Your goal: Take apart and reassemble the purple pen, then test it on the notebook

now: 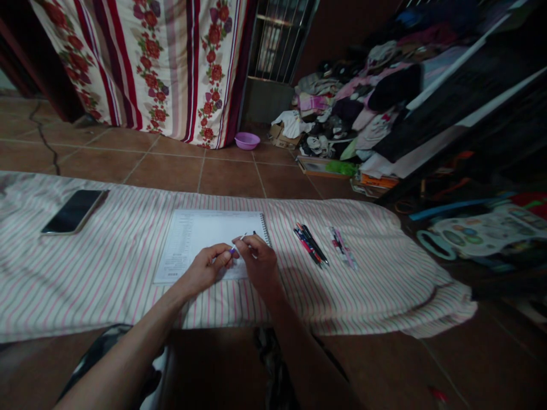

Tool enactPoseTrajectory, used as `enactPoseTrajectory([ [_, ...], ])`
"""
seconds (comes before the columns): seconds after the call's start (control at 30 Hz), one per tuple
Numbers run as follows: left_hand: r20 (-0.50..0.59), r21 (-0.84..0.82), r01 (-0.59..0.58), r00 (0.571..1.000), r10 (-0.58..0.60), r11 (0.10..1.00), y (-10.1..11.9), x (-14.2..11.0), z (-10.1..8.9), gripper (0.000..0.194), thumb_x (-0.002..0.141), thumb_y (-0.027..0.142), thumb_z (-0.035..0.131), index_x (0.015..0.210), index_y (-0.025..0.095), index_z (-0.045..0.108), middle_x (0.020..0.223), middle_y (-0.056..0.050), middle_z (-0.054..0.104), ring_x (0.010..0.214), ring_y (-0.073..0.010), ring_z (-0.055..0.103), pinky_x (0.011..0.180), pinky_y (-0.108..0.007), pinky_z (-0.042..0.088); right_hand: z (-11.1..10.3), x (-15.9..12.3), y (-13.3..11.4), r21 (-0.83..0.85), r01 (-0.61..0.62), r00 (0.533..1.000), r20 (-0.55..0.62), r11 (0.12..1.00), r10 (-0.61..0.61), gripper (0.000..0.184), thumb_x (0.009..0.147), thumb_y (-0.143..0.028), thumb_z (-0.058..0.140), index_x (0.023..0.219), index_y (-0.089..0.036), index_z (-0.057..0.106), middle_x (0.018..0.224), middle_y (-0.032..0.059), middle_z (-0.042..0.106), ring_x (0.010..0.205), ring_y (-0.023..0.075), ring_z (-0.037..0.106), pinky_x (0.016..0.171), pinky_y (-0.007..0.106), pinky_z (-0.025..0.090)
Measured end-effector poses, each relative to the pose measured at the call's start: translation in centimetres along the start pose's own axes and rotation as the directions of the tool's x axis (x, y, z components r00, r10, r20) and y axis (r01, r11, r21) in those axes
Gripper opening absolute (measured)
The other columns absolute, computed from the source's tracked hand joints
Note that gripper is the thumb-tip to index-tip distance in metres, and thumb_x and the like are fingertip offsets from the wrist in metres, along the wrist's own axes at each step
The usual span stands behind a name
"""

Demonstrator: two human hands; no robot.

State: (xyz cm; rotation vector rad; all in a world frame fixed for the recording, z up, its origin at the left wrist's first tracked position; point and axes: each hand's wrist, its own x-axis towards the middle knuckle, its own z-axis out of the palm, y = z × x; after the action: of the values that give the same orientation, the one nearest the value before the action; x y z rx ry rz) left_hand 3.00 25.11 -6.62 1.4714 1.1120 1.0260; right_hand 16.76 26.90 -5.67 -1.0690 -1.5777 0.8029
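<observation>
My left hand (210, 265) is closed, its thumb and fingers pinching the purple part of a slim purple-and-white pen (233, 249). Just to the right, my right hand (260, 263) pinches the pen's other end; a small dark tip pokes up by its fingers. Both hands are over a spiral-bound notebook (209, 225) with a pale page and printing down its left side. The fingers hide much of the pen. To the right of the notebook lie several black, red and blue pens (311, 245) in a bunch, beside a smaller group of light-coloured pens (342, 248).
A striped cloth (119, 267) covers the low table. A phone (74, 212) lies at its left. Beyond are a tiled floor (171, 165), a flowered curtain (171, 62), a purple basin (247, 141) and a clothes pile (342, 108). A toy-like panel (474, 230) stands at right.
</observation>
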Motion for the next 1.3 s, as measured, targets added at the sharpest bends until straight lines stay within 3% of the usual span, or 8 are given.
enactPoseTrajectory([
  [0.37,0.019,-0.083,0.030,0.999,-0.028,0.996,-0.2,0.3,0.1,0.035,0.081,0.046,0.048,0.080,0.014,0.061,0.062,0.000,0.053,0.061,-0.0135,0.047,0.061,-0.026,0.036,-0.7,0.2,0.1,0.016,-0.050,0.998,-0.040,0.999,0.051,0.017,0.081,-0.027,0.052,0.071,-0.020,0.064,0.078,0.0027,0.067,0.076,0.0144,0.062,0.064,0.022,0.047],
  [0.57,0.059,-0.104,0.042,0.998,-0.036,0.994,0.2,0.2,0.2,0.038,0.080,0.050,0.046,0.073,0.015,0.059,0.058,0.001,0.049,0.057,-0.0124,0.043,0.059,-0.026,0.034,-0.7,0.2,0.6,0.022,-0.111,0.992,-0.052,0.994,0.112,0.019,0.081,-0.030,0.052,0.080,-0.020,0.068,0.079,0.0015,0.069,0.071,0.0138,0.062,0.059,0.022,0.047],
  [0.77,0.069,-0.105,0.013,0.998,-0.006,0.994,0.6,0.1,0.2,0.038,0.082,0.048,0.044,0.062,0.017,0.053,0.057,0.002,0.047,0.057,-0.0119,0.042,0.059,-0.026,0.033,-0.1,-0.3,0.2,0.029,-0.027,1.000,0.001,0.999,0.027,0.018,0.083,-0.024,0.050,0.078,-0.020,0.067,0.076,0.0014,0.067,0.069,0.0125,0.061,0.061,0.021,0.048],
  [0.93,0.075,-0.103,0.001,0.997,0.007,0.995,0.2,0.0,0.1,0.038,0.084,0.046,0.043,0.060,0.017,0.051,0.058,0.001,0.047,0.059,-0.0125,0.042,0.060,-0.027,0.033,0.0,-0.3,0.3,0.025,-0.033,0.999,0.022,0.999,0.032,0.017,0.083,-0.023,0.050,0.078,-0.020,0.066,0.077,0.0015,0.066,0.063,0.0109,0.060,0.060,0.021,0.048],
  [1.03,0.062,-0.096,0.001,0.998,0.005,0.995,0.2,0.0,0.1,0.037,0.083,0.047,0.043,0.064,0.017,0.054,0.058,0.002,0.048,0.058,-0.0126,0.042,0.060,-0.027,0.033,-0.2,-0.2,0.2,-0.005,-0.007,1.000,0.018,1.000,0.007,0.017,0.084,-0.022,0.050,0.075,-0.020,0.065,0.078,0.0022,0.067,0.070,0.0126,0.062,0.061,0.022,0.049],
  [1.17,0.059,-0.108,0.026,0.998,-0.019,0.994,0.3,0.1,0.0,0.036,0.081,0.048,0.047,0.070,0.016,0.057,0.057,0.002,0.047,0.057,-0.0124,0.042,0.059,-0.027,0.034,-0.7,0.0,0.1,-0.088,0.106,0.993,-0.032,0.990,-0.109,0.016,0.084,-0.020,0.049,0.073,-0.020,0.062,0.079,0.0034,0.067,0.078,0.0151,0.061,0.067,0.026,0.048],
  [1.3,0.045,-0.075,0.047,0.998,-0.043,0.996,0.2,0.2,0.1,0.037,0.078,0.050,0.049,0.064,0.016,0.055,0.056,0.002,0.047,0.056,-0.0122,0.042,0.056,-0.026,0.033,-1.2,0.1,-0.2,-0.176,0.209,0.976,-0.022,0.962,-0.216,0.017,0.085,-0.018,0.047,0.076,-0.021,0.061,0.079,0.0035,0.066,0.078,0.0160,0.060,0.073,0.029,0.047],
])
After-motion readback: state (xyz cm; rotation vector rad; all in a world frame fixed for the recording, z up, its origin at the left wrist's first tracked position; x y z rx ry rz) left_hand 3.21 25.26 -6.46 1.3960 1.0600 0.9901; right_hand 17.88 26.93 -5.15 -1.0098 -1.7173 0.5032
